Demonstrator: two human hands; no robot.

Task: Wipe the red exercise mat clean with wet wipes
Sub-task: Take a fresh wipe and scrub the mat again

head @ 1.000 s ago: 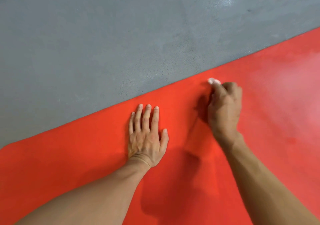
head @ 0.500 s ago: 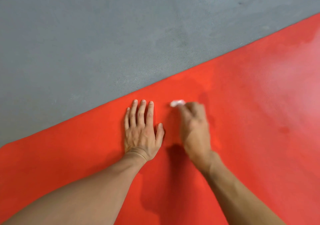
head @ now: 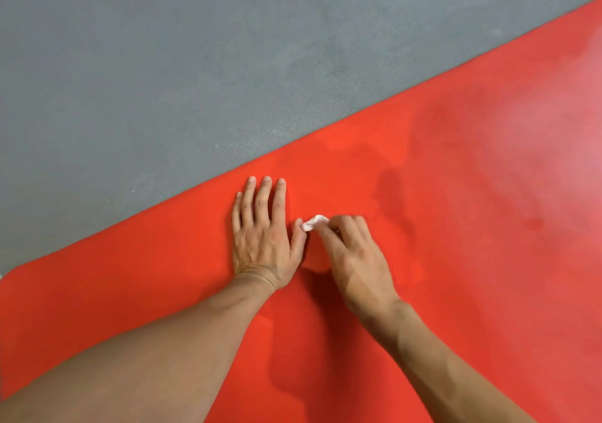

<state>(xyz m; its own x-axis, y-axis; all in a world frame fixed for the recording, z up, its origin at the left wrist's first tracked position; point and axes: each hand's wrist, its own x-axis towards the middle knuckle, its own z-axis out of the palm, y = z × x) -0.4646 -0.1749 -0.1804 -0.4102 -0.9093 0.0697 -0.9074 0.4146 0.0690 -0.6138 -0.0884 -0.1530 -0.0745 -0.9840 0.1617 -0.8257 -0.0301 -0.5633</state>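
Head view, looking steeply down at both forearms stretched out over the red exercise mat (head: pixel 456 259). Mat lies flat on a grey concrete floor (head: pixel 163 64); its far edge runs as a diagonal from lower left to upper right across the view, floor above it, mat below. A rounded mat corner shows at the far left edge.

Left hand (head: pixel 264 237): palm down, flat on the mat, fingers straight and close together, pointing toward the mat's far edge, thumb angled out to the right. It holds nothing; it rests on the mat surface just short of the edge.

Right hand (head: pixel 355 259): fingers curled, knuckles up, pinching a small bunched white wet wipe (head: pixel 313 222) at the fingertips. Only a small crumpled end of the wipe sticks out past the fingers; the rest is hidden inside the grip. The wipe sits right against the tip of the left thumb, touching it or very nearly so. I cannot tell whether the wipe is pressed on the mat or held slightly above it.

Both hands are close together, near the middle of the view. Shadows of the arms fall on the mat below and between the wrists.

Mat surface: even bright red near the hands; toward the right side a paler, pinkish sheen, with a few darker patches between that area and the right hand.
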